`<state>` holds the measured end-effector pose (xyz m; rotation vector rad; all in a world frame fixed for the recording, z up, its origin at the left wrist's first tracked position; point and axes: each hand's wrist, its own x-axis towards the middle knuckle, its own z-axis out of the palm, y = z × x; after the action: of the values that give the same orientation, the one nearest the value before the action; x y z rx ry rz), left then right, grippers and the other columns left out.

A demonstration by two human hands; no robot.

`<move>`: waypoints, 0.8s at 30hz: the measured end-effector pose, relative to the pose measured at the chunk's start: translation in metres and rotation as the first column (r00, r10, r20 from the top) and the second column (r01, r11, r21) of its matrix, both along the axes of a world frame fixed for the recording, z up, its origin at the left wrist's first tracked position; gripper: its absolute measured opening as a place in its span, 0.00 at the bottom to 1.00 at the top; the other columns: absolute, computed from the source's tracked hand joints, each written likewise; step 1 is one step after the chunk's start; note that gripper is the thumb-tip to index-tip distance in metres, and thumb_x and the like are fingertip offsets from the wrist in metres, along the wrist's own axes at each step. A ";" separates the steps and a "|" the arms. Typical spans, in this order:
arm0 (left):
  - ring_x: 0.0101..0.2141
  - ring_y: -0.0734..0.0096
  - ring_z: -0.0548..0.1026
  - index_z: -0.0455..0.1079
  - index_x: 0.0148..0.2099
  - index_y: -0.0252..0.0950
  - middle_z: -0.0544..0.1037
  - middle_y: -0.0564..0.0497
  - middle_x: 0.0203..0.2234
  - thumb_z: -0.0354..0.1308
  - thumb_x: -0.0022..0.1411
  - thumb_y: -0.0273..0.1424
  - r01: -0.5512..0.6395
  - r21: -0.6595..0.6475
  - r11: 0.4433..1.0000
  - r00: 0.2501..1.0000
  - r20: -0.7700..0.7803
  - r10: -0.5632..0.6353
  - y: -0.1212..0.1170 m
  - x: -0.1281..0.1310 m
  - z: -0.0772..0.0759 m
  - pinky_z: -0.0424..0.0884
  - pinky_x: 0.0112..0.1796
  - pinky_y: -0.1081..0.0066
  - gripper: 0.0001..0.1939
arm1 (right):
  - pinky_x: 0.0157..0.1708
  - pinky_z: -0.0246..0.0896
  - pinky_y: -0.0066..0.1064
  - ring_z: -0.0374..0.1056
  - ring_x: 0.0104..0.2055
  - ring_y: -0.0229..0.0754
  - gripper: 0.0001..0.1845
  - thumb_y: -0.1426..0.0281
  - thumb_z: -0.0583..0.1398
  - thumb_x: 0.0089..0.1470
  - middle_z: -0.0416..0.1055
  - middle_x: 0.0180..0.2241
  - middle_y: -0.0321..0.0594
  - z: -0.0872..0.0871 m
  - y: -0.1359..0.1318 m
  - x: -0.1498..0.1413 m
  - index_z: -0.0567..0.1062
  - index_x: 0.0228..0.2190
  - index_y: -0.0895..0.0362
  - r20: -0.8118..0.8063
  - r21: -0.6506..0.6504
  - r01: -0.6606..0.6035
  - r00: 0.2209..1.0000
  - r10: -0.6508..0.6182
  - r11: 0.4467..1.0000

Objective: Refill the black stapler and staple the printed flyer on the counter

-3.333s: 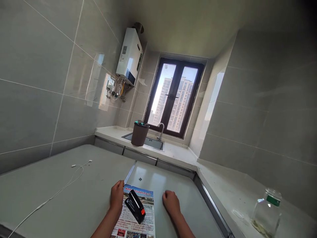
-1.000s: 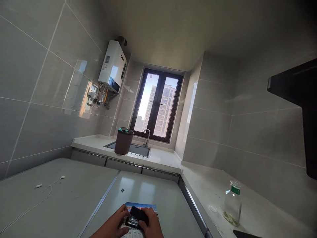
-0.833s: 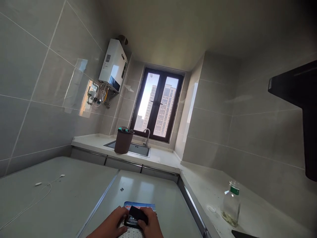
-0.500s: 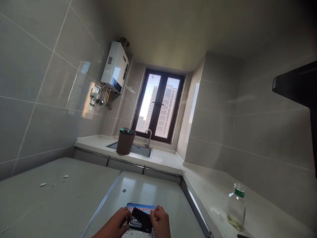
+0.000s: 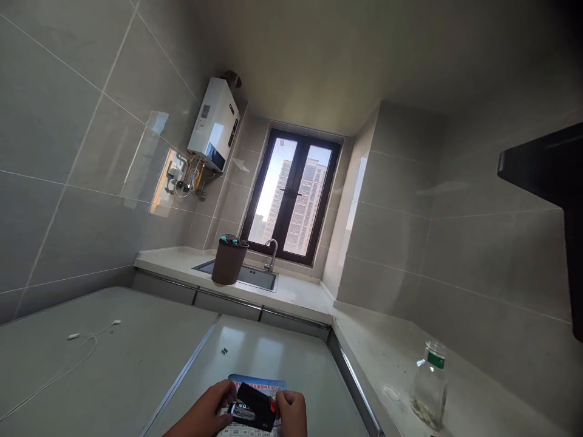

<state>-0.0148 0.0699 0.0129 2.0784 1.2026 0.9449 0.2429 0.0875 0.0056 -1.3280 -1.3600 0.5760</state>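
A black stapler with a red end sits at the bottom of the view, over a colourful printed leaflet that lies on the grey surface. My left hand grips the stapler's left end with curled fingers. My right hand pinches its right end near the red part. Both hands are cut off by the lower edge of the picture.
A white cable trails over the left surface. A glass jar with a green label stands on the right counter. Farther back are a sink, a tap and a brown bucket under the window. A dark hood juts in at right.
At first the stapler lay on the leaflet with my hands beside it. Both hands now grip it; over the last second they shifted slightly on it and the red end came into sight.
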 end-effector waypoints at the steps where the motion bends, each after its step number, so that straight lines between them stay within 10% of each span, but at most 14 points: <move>1: 0.43 0.59 0.71 0.67 0.50 0.41 0.77 0.51 0.41 0.59 0.50 0.28 -0.004 -0.014 1.000 1.000 0.010 0.004 0.000 0.000 0.000 0.65 0.45 0.67 0.22 | 0.22 0.45 0.29 0.53 0.18 0.37 0.23 0.53 0.53 0.45 0.51 0.11 0.31 0.000 0.000 0.000 0.63 0.09 0.54 -0.002 -0.008 -0.006 1.000 0.006 1.000; 12: 0.42 0.60 0.73 0.70 0.39 0.37 0.76 0.50 0.40 0.59 0.45 0.23 -0.066 0.037 0.997 0.998 0.012 0.066 0.004 0.001 -0.003 0.66 0.44 0.68 0.15 | 0.22 0.49 0.29 0.56 0.17 0.38 0.27 0.50 0.59 0.47 0.56 0.10 0.32 -0.001 0.001 -0.001 0.63 0.08 0.53 0.008 0.018 0.016 1.000 -0.017 1.000; 17: 0.44 0.58 0.73 0.74 0.40 0.38 0.78 0.49 0.40 0.59 0.58 0.31 -0.051 0.043 0.998 0.998 0.039 0.050 0.009 -0.004 -0.006 0.66 0.49 0.66 0.07 | 0.36 0.63 0.34 0.69 0.36 0.48 0.16 0.54 0.64 0.50 0.73 0.30 0.42 0.012 -0.016 -0.019 0.77 0.26 0.54 0.265 0.237 -0.041 0.964 -0.024 0.971; 24: 0.40 0.59 0.74 0.75 0.36 0.38 0.79 0.49 0.36 0.57 0.58 0.31 -0.050 0.047 0.998 0.987 0.152 0.042 0.003 -0.003 0.004 0.67 0.45 0.67 0.07 | 0.45 0.65 0.37 0.67 0.43 0.50 0.14 0.66 0.69 0.42 0.71 0.39 0.41 0.022 -0.035 -0.026 0.74 0.31 0.53 0.562 0.329 -0.199 0.827 -0.023 0.923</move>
<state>-0.0177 0.0734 0.0170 1.9853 1.1633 1.1439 0.2173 0.0524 0.0276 -1.1534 -1.9089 -0.0468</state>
